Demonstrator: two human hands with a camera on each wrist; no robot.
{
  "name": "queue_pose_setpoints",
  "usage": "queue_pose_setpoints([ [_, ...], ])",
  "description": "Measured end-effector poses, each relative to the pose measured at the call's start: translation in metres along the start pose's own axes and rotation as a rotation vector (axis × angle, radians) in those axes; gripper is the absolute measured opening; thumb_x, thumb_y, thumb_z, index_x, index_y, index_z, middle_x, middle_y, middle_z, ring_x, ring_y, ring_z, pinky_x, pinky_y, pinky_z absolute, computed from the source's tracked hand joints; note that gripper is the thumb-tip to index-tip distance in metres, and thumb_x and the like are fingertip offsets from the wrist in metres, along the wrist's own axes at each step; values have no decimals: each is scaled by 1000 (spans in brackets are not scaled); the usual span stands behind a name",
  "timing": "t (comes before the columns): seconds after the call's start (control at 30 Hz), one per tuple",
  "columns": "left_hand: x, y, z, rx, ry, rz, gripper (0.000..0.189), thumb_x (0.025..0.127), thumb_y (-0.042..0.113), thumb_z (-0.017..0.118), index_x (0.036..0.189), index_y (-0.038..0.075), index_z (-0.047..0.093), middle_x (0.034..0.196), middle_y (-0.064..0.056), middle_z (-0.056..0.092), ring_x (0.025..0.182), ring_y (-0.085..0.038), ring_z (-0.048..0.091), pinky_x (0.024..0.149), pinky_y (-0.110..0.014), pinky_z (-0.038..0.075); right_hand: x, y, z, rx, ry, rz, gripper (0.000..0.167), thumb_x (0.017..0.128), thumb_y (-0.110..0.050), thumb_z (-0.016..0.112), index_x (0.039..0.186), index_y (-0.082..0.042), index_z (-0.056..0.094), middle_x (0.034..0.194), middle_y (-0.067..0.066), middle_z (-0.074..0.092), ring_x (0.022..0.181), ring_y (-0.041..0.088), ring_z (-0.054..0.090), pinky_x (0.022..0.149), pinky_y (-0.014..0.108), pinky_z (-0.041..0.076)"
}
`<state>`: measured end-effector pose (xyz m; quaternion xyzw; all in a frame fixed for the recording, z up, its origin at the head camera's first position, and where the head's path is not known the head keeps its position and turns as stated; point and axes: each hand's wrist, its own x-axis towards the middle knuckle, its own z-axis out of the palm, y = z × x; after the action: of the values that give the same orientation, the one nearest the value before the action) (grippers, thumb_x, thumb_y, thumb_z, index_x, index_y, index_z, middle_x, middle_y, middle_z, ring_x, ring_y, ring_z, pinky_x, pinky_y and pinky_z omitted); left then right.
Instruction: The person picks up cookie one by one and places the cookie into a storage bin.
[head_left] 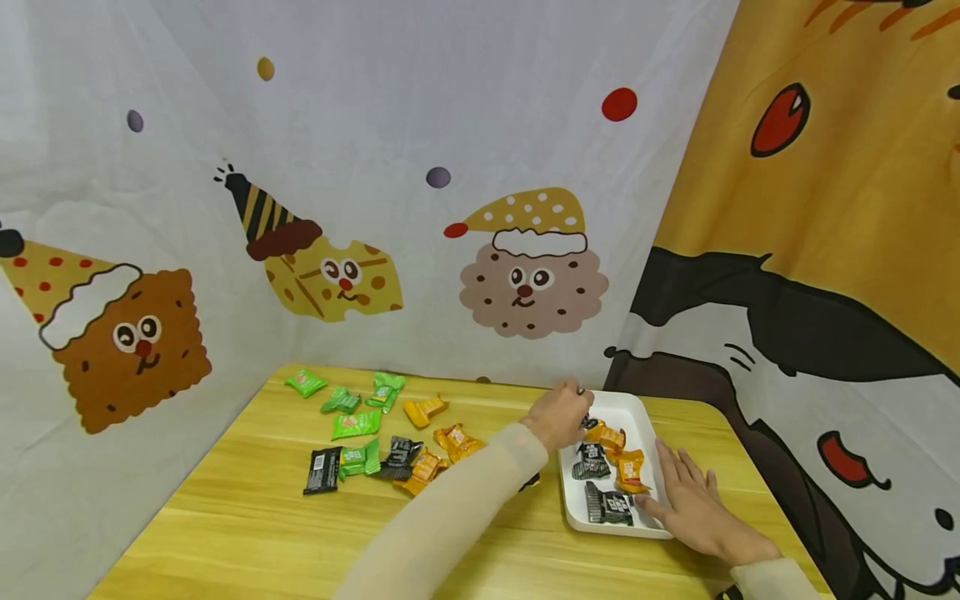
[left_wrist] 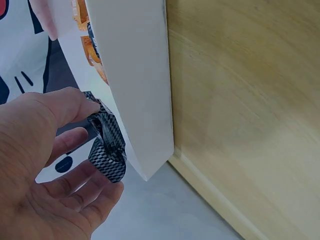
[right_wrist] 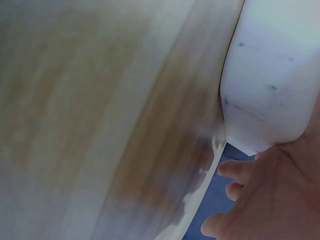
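My left hand (head_left: 561, 417) is over the far left corner of a white tray (head_left: 619, 406). Between thumb and fingers it pinches a candy in a black checkered wrapper (left_wrist: 111, 150), close to the tray's outer wall in the left wrist view. Inside the tray lie orange-wrapped candies (head_left: 630, 472) and black-wrapped candies (head_left: 609, 505). At the tray's right side is my right hand (head_left: 693, 507), fingers extended and spread, thumb reaching over the rim. In the right wrist view, the right hand (right_wrist: 272, 195) lies against the tray's white outer wall (right_wrist: 270, 85).
Left on the wooden table (head_left: 247, 517) are several green-wrapped candies (head_left: 356, 424), more orange ones (head_left: 457, 442), and black ones (head_left: 323, 471). A dark wrapper (head_left: 531, 482) is partly hidden by the left sleeve (head_left: 457, 508). A printed cloth (head_left: 360, 108) hangs behind the table.
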<state>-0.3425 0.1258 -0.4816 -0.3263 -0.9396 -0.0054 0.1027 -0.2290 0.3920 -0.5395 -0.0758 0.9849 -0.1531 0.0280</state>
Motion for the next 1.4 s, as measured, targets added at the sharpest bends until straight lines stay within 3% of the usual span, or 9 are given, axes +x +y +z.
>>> queue_pose_setpoints([
  [0.3,10,5,6,19,-28,-41,53,108,46,85,154,22,74,138,-2,76,124,-16,73,106,-24,65,-1,0,0,9,4,1,115,112,-66,68,181,9,14,182,46,29,167,75,20,124,102,12],
  [0.57,6,4,1,7,-36,-35,50,110,47,80,154,23,73,136,-2,75,122,-15,73,105,-26,66,2,-1,-1,-1,-31,26,122,109,-71,68,181,9,11,183,46,25,169,74,16,127,100,9],
  [0.73,-2,0,-6,-12,-24,-27,46,111,45,79,151,23,75,135,-1,76,120,-14,73,101,-29,68,1,-1,0,-4,-21,16,120,110,-70,67,181,9,12,183,46,25,168,74,17,126,101,9],
  [0.97,-13,-10,-13,-27,-32,-24,49,111,46,79,154,22,74,143,-1,77,128,-18,74,111,-34,67,0,0,2,-13,-7,4,117,111,-69,66,182,7,12,181,48,27,167,75,19,125,101,11],
  [1.2,-31,-28,-17,-51,-12,0,45,111,43,78,150,20,76,140,-4,79,124,-20,76,104,-36,69,-1,-1,0,-7,-7,1,116,112,-68,67,183,5,12,182,47,25,167,75,19,125,101,10],
  [1.4,-50,-47,-16,-69,-36,-20,47,112,43,78,154,21,75,152,-4,76,137,-22,75,107,-40,70,-1,1,1,-16,-7,2,115,112,-68,67,184,3,11,183,46,26,168,74,19,126,101,10],
])
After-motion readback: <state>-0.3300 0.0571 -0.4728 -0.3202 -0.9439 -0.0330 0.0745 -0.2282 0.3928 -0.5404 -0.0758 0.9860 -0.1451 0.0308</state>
